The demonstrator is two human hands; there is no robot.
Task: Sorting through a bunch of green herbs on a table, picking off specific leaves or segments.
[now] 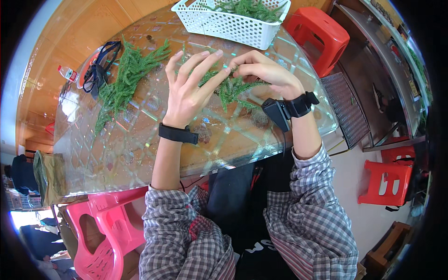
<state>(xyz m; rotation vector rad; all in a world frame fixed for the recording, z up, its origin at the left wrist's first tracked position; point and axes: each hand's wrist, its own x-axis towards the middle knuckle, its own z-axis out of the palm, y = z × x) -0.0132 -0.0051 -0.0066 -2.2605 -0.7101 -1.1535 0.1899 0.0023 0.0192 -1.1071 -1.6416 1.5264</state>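
Over the glass-topped table [196,161], a green artificial pine sprig [229,92] with needle-like leaves lies under and between my hands. My right hand [270,74] bends its fingers and pinches the upper part of the sprig; the exact grip is partly hidden. My left hand [190,86] has its fingers spread, and its thumb reaches across to the right fingertips beside the sprig. Some of the greenery sits behind the left fingers. A larger pile of similar green sprigs [128,74] rests to the left of my left hand.
A white perforated basket [224,29] holding more greenery stands at the far edge. Far left are a dark strapped item [97,74] and a small bottle [68,73]. Red stools [322,35] stand beyond the right edge; a pink chair [105,233] is at lower left.
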